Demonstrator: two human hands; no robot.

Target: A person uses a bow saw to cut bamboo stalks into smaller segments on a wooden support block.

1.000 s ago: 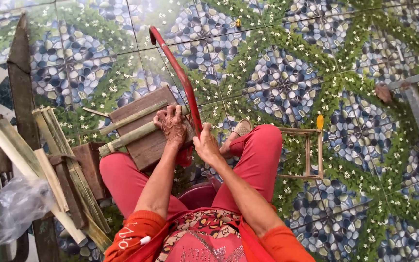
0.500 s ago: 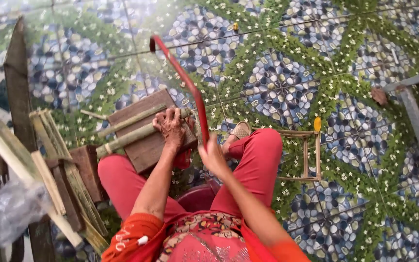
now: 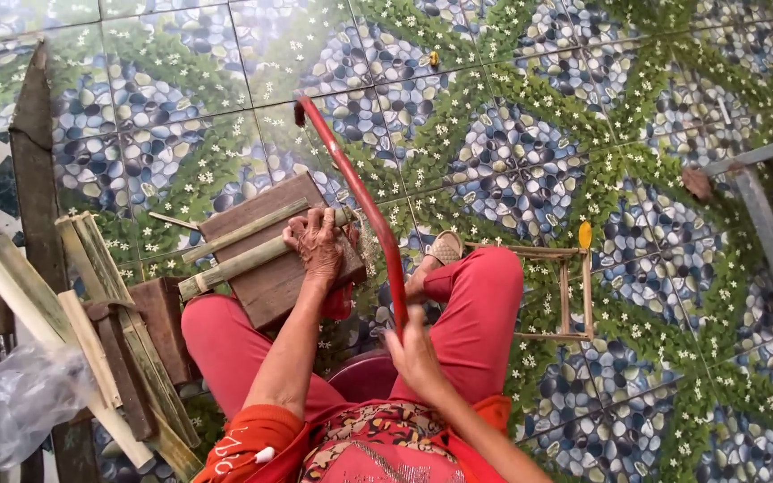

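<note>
While my left hand (image 3: 319, 243) presses down with its fingers curled over a bamboo stick (image 3: 243, 261), my right hand (image 3: 413, 349) has its fingers wrapped tight around the near end of a red-framed saw (image 3: 360, 207). That saw runs from the lower middle of the frame up toward the upper centre, where its far end hooks over the patterned tile floor (image 3: 512, 107). It crosses the stick just to the right of my left hand. The stick lies slantwise across a brown wooden block (image 3: 266, 291) at centre left, beside a second, thinner bamboo strip (image 3: 243, 231) on the same block.

As far as I can judge, the cut is under way but not finished: the stick looks to be in one piece, and I see no severed end on the block. How deep the blade sits I cannot tell, since my hand hides the spot.

At the left edge lies a bundle of split bamboo lengths (image 3: 91, 304) with a clear plastic bag (image 3: 20, 407) below it, so more stock seems to wait. Right of my red-trousered knee stands a small wooden frame (image 3: 574, 286).
</note>
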